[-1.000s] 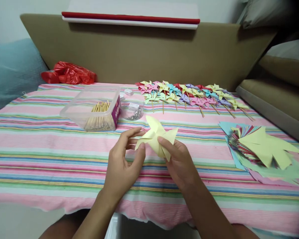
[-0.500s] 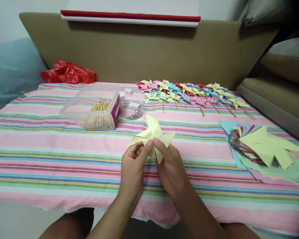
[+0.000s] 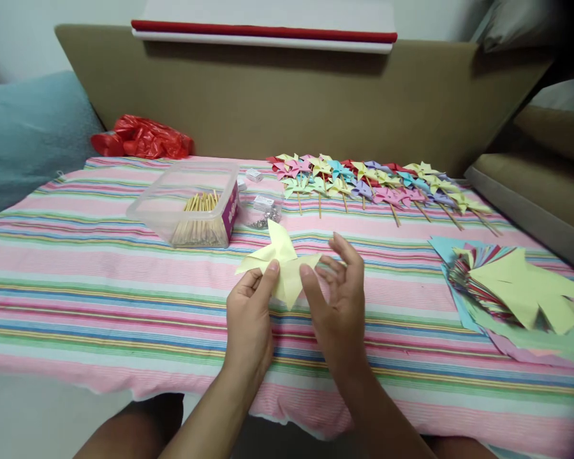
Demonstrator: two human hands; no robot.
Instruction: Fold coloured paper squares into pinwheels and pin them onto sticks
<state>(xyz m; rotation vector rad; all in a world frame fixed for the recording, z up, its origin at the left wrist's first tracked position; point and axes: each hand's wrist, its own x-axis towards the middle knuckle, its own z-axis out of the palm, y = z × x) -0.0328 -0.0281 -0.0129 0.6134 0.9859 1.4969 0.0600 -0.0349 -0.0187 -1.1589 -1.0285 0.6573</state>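
My left hand pinches a pale yellow folded paper pinwheel between thumb and fingers, above the striped tablecloth. My right hand is right beside it with fingers spread apart, thumb close to the paper's right flap but not gripping it. A clear plastic tub of wooden sticks stands behind the hands to the left. A small clear bag of metal pins lies next to the tub.
A row of several finished coloured pinwheels on sticks lies at the back. A stack of cut coloured paper sits at the right. A red plastic bag rests at the back left against a sofa back.
My right hand has let go of the yellow pinwheel and spread its fingers. My left hand keeps its pinch, and the paper has shifted slightly left.
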